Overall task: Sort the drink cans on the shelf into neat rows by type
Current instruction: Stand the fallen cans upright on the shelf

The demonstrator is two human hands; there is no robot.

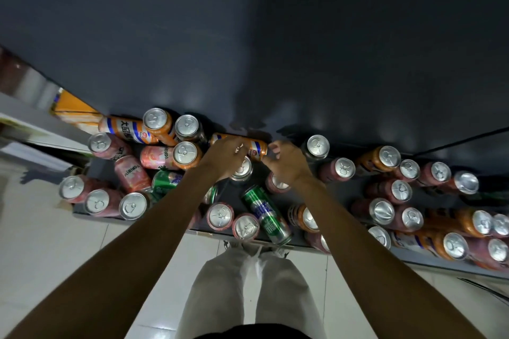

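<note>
A dark shelf (343,192) holds many mixed drink cans, some upright and some on their sides. An orange can (257,148) with a blue and white band lies on its side at the back centre. My left hand (224,157) grips its middle from above. My right hand (286,162) has curled fingertips at the can's right end. A green can (265,215) lies on its side near the front edge. Upright pink cans (220,216) stand in front of it, and more pink and orange cans (389,157) crowd the right side. A silver-topped can (242,170) sits under my left hand.
Behind the shelf rises a dark wall (248,49). Tumbled pink and orange cans (129,129) pile up at the left end. An orange package (74,110) sits on a neighbouring unit to the left. Pale floor tiles (68,242) and my beige trousers (248,283) are below.
</note>
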